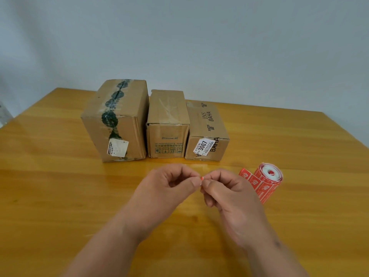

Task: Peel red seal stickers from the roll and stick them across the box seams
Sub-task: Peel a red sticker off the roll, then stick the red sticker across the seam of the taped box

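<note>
Three cardboard boxes stand in a row on the wooden table (60, 176): a tall left box (127, 108) with dark green printed tape along its top seam, a middle box (167, 108) with clear tape, and a low right box (205, 124) with black lettering and a white label. My left hand (171, 186) and my right hand (225, 192) meet in front of the boxes, fingertips pinched together on a small red sticker (201, 178), mostly hidden by the fingers. The red sticker roll (263, 180) lies on the table just right of my right hand.
A pale wall rises behind the table's far edge. Something pale and blurred sits at the left edge of the view (4, 114). Bare wood stretches to the left and right of my forearms.
</note>
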### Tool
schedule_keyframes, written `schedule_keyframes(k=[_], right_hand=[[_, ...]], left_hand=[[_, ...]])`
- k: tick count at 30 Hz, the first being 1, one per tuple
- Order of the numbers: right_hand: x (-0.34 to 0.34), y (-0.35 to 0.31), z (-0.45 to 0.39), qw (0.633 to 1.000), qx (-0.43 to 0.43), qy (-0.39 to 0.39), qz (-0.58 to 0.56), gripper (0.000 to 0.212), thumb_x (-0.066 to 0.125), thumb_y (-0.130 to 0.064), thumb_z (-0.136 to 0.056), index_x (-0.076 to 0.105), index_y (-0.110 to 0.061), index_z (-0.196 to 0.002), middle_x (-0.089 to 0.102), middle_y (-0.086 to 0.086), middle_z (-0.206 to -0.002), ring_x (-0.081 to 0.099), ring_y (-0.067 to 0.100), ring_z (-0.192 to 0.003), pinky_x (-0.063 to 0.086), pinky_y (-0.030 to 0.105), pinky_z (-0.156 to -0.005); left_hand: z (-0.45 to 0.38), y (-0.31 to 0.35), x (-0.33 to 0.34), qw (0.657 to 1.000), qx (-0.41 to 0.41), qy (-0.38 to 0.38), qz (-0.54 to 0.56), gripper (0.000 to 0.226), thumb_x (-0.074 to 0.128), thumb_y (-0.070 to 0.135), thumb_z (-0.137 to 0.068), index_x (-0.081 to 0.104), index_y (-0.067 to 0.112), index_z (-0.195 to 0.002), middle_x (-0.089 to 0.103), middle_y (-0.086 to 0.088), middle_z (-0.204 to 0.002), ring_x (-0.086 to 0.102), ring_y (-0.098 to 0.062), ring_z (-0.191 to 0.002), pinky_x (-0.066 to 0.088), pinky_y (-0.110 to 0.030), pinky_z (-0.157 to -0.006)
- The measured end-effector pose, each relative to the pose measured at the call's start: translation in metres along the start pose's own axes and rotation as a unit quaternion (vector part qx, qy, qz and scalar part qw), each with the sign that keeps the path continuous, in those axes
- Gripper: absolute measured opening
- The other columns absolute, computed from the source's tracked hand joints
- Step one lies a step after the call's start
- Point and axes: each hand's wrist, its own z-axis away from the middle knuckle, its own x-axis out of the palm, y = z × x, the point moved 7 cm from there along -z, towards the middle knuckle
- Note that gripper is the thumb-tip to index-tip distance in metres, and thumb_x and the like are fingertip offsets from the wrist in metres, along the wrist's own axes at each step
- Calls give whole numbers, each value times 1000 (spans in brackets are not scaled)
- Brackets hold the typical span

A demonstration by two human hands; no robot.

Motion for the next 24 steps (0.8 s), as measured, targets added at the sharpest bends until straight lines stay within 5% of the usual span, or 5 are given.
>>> schedule_keyframes(k=[7,14,20,24], right_hand=[[5,-12,1,992,-49,8,114,17,66,-11,-83,66,-18,-67,50,-6,-54,41,7,-52,34,21,-50],[3,-9,2,988,-33,19,150,22,63,-6,-82,60,-17,-62,48,-3,-53,38,3,-49,32,16,-47],[-11,12,3,982,57,50,175,19,57,-9,-81,56,-13,-63,42,-9,-49,32,6,-44,26,17,-43],[-19,26,3,968,107,85,211,20,56,-12,-79,55,-17,-60,45,-10,-47,36,7,-42,30,24,-44]], left_hand=[[-2,-2,-6,999,-22,32,8,14,68,25,-87,74,18,-76,67,0,-70,54,-5,-63,44,-14,-60],[-8,-17,-25,991,-62,77,86,17,64,20,-89,73,16,-75,70,-6,-77,61,-15,-76,50,-42,-89],[-15,-24,-57,944,-91,158,274,22,60,17,-88,71,20,-69,52,1,-62,48,-11,-58,45,-29,-64],[-16,-20,-73,926,-72,180,323,14,59,20,-88,66,16,-77,53,1,-60,49,-10,-55,46,-26,-61]])
